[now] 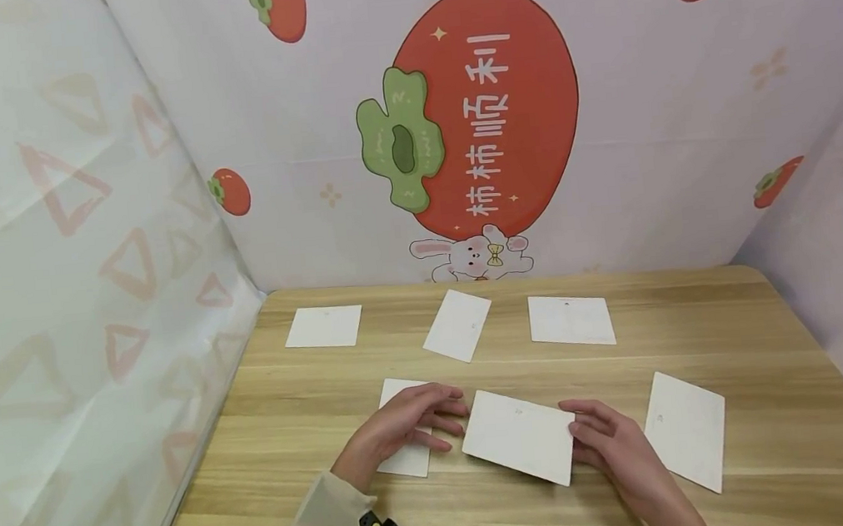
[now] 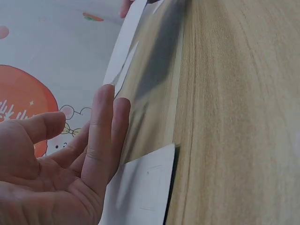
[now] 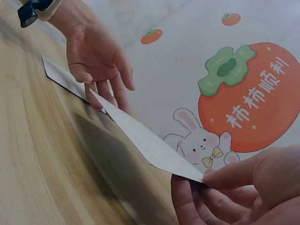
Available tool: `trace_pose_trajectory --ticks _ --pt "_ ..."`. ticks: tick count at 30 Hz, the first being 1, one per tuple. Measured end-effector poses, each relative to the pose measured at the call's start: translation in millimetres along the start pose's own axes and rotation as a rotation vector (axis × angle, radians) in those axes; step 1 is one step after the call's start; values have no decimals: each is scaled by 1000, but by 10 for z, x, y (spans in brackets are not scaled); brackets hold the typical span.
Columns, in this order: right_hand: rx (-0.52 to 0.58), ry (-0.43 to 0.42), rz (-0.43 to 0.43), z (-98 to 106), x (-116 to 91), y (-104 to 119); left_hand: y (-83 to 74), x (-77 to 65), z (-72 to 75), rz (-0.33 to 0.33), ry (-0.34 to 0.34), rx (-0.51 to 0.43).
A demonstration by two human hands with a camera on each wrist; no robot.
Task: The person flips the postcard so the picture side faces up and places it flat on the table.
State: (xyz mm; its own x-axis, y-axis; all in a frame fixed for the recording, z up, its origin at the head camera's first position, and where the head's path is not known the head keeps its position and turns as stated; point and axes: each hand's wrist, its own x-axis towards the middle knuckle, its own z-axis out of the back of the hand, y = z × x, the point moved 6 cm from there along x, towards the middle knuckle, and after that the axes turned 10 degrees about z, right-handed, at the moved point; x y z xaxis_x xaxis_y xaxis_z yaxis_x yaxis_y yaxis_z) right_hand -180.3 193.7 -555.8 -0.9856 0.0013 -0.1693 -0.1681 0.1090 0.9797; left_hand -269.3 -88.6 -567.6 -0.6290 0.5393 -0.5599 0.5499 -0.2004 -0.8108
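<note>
A white card is held tilted above the table, its right edge pinched between the thumb and fingers of my right hand. The right wrist view shows the same card lifted off the wood, with a shadow beneath it. My left hand hovers just left of that card, fingers loosely spread and holding nothing. Under the left hand lies another white card, partly hidden by it. In the left wrist view, the left hand's fingers stand apart from both cards.
Three white cards lie along the back: a left one, a tilted middle one and a right one. Another card lies right of my right hand. A printed curtain hangs behind the wooden table.
</note>
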Motion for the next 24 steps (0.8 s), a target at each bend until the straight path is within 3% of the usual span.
trace_pose_trajectory --ticks 7,15,24 --pt "-9 59 1 -2 8 28 22 -1 -95 -36 26 71" --pt "-4 146 10 9 35 -6 26 -27 -164 -82 39 73" --pt "72 255 41 48 84 -91 45 -48 -220 -147 79 62"
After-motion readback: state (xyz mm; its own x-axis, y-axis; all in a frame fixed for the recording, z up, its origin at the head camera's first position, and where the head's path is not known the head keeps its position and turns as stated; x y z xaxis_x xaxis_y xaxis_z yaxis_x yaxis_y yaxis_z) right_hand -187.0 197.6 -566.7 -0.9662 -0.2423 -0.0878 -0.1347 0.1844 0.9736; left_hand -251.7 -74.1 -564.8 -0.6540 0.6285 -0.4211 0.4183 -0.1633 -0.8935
